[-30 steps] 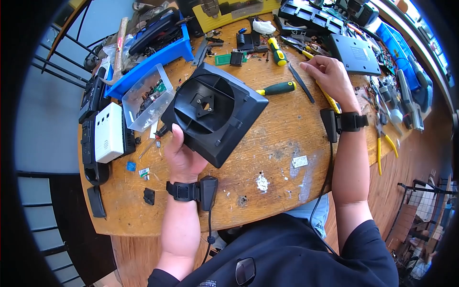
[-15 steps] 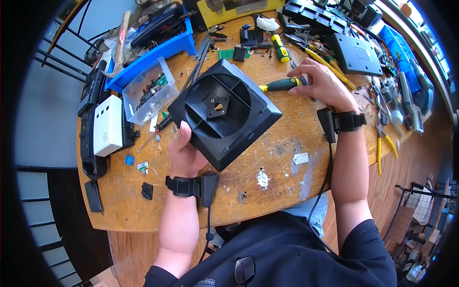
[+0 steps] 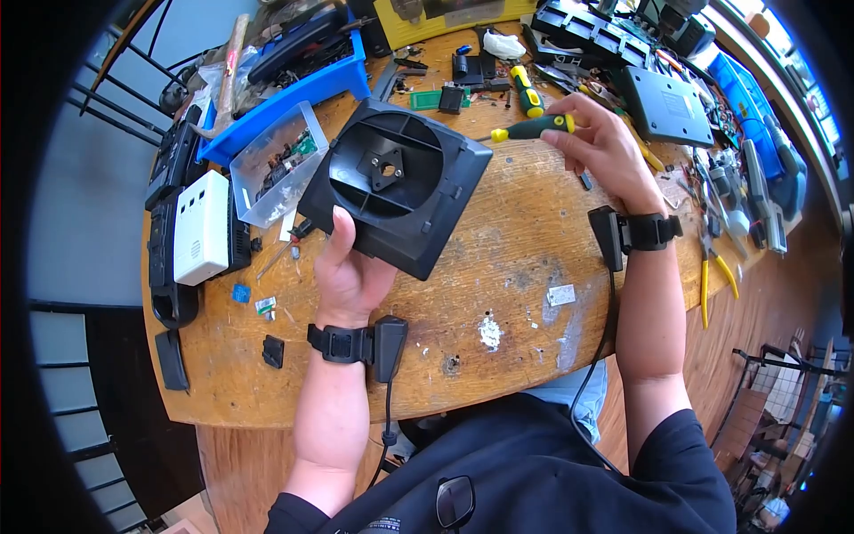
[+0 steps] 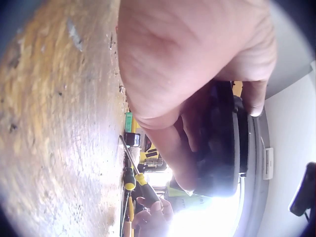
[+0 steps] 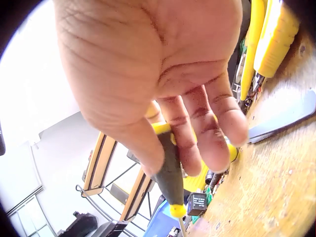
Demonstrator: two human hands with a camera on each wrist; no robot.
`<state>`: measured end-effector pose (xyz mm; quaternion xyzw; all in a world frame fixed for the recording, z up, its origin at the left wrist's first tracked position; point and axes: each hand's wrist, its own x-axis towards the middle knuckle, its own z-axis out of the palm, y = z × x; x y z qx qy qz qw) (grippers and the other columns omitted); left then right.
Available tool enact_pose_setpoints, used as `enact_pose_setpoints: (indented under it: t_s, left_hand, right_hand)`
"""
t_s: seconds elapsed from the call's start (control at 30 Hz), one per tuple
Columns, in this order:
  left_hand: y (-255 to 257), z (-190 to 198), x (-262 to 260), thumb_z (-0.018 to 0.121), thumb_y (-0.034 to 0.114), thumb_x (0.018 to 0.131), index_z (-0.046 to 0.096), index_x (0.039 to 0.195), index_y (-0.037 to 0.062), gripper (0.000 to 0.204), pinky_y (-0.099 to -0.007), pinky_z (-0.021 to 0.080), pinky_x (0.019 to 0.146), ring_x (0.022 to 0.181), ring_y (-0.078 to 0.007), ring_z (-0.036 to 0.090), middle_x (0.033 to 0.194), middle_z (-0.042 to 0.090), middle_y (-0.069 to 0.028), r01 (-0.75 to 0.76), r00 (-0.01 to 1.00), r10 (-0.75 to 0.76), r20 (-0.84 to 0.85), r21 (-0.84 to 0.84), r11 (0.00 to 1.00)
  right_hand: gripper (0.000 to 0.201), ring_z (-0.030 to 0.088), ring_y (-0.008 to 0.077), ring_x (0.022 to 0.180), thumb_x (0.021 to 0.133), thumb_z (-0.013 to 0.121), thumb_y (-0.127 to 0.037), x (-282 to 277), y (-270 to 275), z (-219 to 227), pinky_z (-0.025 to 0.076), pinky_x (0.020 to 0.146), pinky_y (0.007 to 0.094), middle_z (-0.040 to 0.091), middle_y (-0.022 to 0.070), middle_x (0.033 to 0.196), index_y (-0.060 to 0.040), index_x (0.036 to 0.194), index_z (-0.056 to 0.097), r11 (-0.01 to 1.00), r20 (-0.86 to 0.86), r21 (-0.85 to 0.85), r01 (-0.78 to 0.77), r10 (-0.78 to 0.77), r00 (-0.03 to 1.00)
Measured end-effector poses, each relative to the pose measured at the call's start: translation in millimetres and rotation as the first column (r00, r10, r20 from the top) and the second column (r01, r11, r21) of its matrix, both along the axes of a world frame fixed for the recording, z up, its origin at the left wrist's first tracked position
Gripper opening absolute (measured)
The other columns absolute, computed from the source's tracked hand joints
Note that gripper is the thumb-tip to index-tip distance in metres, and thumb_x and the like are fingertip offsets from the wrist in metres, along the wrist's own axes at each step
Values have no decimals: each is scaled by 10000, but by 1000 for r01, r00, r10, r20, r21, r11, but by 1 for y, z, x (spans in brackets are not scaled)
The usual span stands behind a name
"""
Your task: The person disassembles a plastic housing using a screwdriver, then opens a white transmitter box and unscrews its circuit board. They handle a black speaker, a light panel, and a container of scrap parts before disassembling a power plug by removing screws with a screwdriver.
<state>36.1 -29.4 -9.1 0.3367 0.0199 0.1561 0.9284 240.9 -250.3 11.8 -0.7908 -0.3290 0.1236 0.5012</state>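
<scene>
In the head view the left hand (image 3: 350, 278) holds a square black plastic part (image 3: 427, 233) with a round recess, thumb on its near edge and the other fingers beneath. A small plate with a central hole sits in that recess. The right hand (image 3: 608, 153) pinches the green and yellow handle of a screwdriver (image 3: 534, 127) between thumb and fingers, its shaft pointing left toward the black part. The right wrist view shows the thumb against the handle (image 5: 170, 170), shaft downward. Whether the tip touches the part cannot be told.
A clear bin (image 3: 277, 169) and a white box (image 3: 202, 230) stand at the left. Behind lie a green board (image 3: 427, 100) and another screwdriver (image 3: 527, 92). Yellow-handled pliers (image 3: 705, 267) and a dark grey device (image 3: 669, 105) are at the right.
The right hand has taken hold of the screwdriver and lifted it off the table. In the left hand, the black part first moved right, then back left and slightly up in view.
</scene>
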Motion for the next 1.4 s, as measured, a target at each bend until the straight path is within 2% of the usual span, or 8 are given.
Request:
enact_pose_setpoints:
  t_s: [0.2, 0.37, 0.7, 1.03, 1.1, 1.2, 1.3, 1.4]
  left_hand:
    - [-1, 8, 4, 579, 489, 835, 261, 1389, 56, 771, -654, 369, 940, 1229, -354, 437, 1363, 405, -178, 107, 994, -107, -14, 75, 991]
    - [-1, 7, 4, 578, 458, 844, 290, 1366, 44, 726, -621, 405, 937, 1185, -332, 481, 1326, 441, -178, 100, 995, -100, -4, 75, 992]
    - [1, 4, 5, 583, 318, 877, 357, 1303, 18, 568, -547, 498, 880, 1110, -324, 544, 1262, 491, -182, 30, 998, -32, 48, 42, 999]
    - [3, 3, 4, 599, 343, 862, 309, 1346, 49, 636, -598, 447, 921, 1169, -334, 497, 1314, 444, -183, 27, 999, -34, 34, 171, 985]
    - [1, 5, 4, 604, 285, 874, 397, 1275, 7, 531, -444, 529, 862, 1047, -284, 586, 1207, 532, -164, -3, 999, -2, 46, 112, 994]
    - [2, 2, 4, 610, 286, 870, 407, 1268, 8, 525, -437, 529, 858, 1038, -279, 591, 1198, 540, -159, 5, 999, -10, 45, 118, 993]
    - [5, -1, 4, 616, 309, 855, 332, 1330, 43, 614, -574, 481, 891, 1145, -349, 512, 1294, 460, -187, 26, 999, -33, 41, 166, 986]
    - [6, -3, 4, 627, 303, 847, 339, 1325, 42, 616, -572, 485, 889, 1142, -348, 514, 1289, 465, -185, 31, 999, -37, 32, 171, 985]
  right_hand:
    - [250, 528, 49, 549, 882, 610, -206, -7, 6, 12, 421, 477, 182, 608, 38, 733, -36, 1050, 536, 926, -71, 368, 87, -65, 995]
    - [254, 553, 82, 571, 905, 558, -171, -26, 12, 29, 445, 511, 203, 607, 76, 754, 2, 1088, 524, 770, -17, 631, 91, -104, 994]
    - [287, 569, 134, 608, 921, 510, -183, -50, 17, 36, 455, 541, 235, 604, 120, 823, 26, 1116, 480, 750, 118, 659, -56, -30, 993]
    - [300, 574, 136, 619, 917, 527, -181, -53, 20, 35, 455, 555, 230, 605, 129, 844, 34, 1118, 471, 794, 170, 605, -68, -45, 984]
    - [306, 575, 138, 618, 916, 532, -188, -51, 19, 34, 455, 554, 228, 604, 127, 850, 33, 1118, 471, 781, 186, 615, -103, -16, 982]
    - [312, 575, 136, 614, 913, 541, -194, -52, 20, 34, 454, 553, 223, 604, 124, 846, 32, 1117, 472, 790, 183, 607, -87, -33, 983]
    - [318, 576, 135, 618, 911, 549, -198, -54, 20, 35, 452, 554, 221, 606, 121, 843, 31, 1118, 473, 802, 215, 589, -98, -39, 976]
    - [318, 574, 131, 621, 907, 556, -195, -52, 18, 34, 451, 555, 218, 605, 117, 837, 29, 1118, 475, 796, 214, 593, -119, -13, 977]
